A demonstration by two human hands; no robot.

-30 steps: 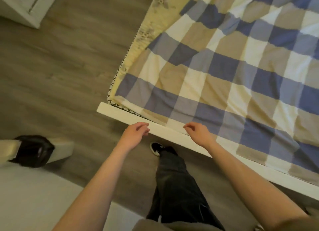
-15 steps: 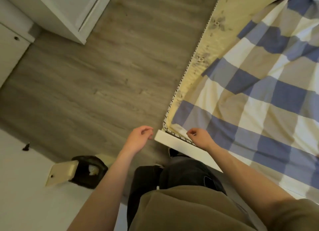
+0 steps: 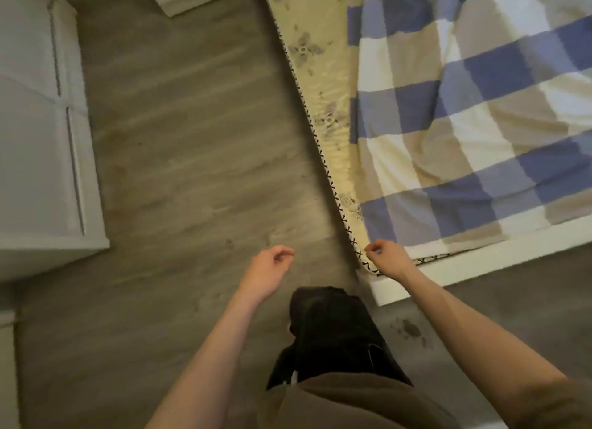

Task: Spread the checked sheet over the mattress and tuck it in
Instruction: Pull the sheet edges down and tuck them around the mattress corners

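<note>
Sheet [image 3: 464, 124], checked in blue, tan and white, spread over the mattress [image 3: 323, 85] up and to the right of the right hand [image 3: 389, 257]. Lay rumpled, with soft folds fanning away from the grip. Stopped short of the mattress side running up from the grip, and left a pale yellow, flower-printed strip bare just left of the cloth. Ended at a near corner just above the right fingertips. Ran its near hem along the mattress end, just above the white bed frame [image 3: 480, 263] stretching rightward from the grip. Curled the right fingers at the mattress corner, on the black cross-stitched piping [image 3: 323, 162], fingertips drawn in together. Could not tell through the blur whether pinching cloth, piping or nothing at all. Held the left hand [image 3: 272, 266] well to the left of that grip, apart from the bed, over the grey wood floor [image 3: 192, 156]. Let its fingers hang loosely curled, around nothing. Stood with a dark trouser leg [image 3: 333, 332] below the grip, between the two bare forearms, and a brown top [image 3: 352, 403] lower again. Had a white cabinet [image 3: 35, 140] far left of both hands, across the floor.
</note>
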